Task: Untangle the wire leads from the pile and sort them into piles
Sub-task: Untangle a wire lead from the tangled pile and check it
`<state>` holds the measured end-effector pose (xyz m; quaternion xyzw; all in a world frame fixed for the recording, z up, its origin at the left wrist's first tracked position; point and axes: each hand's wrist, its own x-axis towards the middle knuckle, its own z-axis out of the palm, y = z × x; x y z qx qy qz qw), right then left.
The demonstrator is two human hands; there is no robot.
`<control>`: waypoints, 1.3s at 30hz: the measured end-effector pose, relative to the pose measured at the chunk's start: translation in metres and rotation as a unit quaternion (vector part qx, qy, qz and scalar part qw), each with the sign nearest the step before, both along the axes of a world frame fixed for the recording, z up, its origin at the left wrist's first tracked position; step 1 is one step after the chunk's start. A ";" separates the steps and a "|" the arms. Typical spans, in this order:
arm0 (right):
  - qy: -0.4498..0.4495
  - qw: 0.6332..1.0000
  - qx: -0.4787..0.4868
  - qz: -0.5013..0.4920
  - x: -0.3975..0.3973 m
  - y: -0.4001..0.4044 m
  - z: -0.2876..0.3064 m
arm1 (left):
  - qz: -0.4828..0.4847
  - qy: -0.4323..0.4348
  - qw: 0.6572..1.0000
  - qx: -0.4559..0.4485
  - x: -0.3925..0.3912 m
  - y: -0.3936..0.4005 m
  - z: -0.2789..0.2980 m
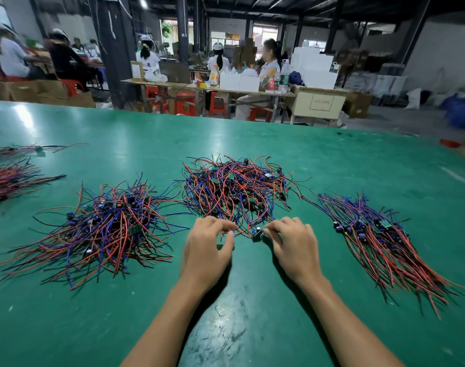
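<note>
A tangled heap of red, blue and black wire leads [234, 189] with small green boards lies in the middle of the green table [252, 300]. At its near edge, my left hand [207, 247] pinches thin wires between thumb and forefinger. My right hand [292, 242] pinches a small board with a capacitor [258, 234] whose leads run into the heap. A loose pile of leads [107, 229] lies to the left. A neater pile [379, 242] with its boards aligned lies to the right.
More wire bundles [9, 178] lie at the far left edge of the table. Beyond the table's far edge, people sit at work benches with boxes and red stools. A red object [449, 143] lies at the far right of the table.
</note>
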<state>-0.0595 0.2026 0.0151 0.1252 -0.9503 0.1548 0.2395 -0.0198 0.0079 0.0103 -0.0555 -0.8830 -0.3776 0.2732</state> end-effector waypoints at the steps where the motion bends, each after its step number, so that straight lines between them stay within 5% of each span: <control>1: 0.043 0.998 -0.038 0.022 0.001 0.001 -0.001 | -0.004 0.013 0.999 -0.037 0.001 0.001 0.001; 5: 0.177 0.974 -0.074 0.122 0.010 0.005 -0.002 | -0.057 0.043 0.990 -0.124 0.003 0.009 0.003; 12: 0.187 0.965 -0.146 0.111 0.017 -0.004 0.002 | -0.042 0.130 0.990 -0.045 0.008 0.013 0.010; 19: 0.011 0.955 -0.252 0.157 0.023 -0.001 0.010 | -0.031 0.248 0.962 -0.108 0.010 0.013 0.013; 23: -0.139 0.894 -0.373 0.205 0.023 -0.004 0.018 | -0.023 0.295 0.941 -0.164 0.011 0.012 0.015; 26: -0.168 0.832 -0.465 0.252 0.022 -0.003 0.024 | -0.034 0.301 0.937 -0.174 0.011 0.013 0.013; 30: -0.143 0.808 -0.517 0.245 0.020 0.002 0.027 | -0.033 0.280 0.944 -0.172 0.005 0.014 0.010; 33: -0.095 0.876 -0.435 0.186 0.021 0.003 0.023 | -0.063 0.212 0.963 -0.154 0.005 0.015 0.007; 36: -0.087 0.895 -0.385 0.206 0.024 0.003 0.023 | -0.120 0.051 0.991 0.018 0.010 0.018 0.008; 39: -0.101 0.892 -0.365 0.245 0.026 0.001 0.023 | -0.185 -0.090 0.949 0.239 0.011 0.024 0.012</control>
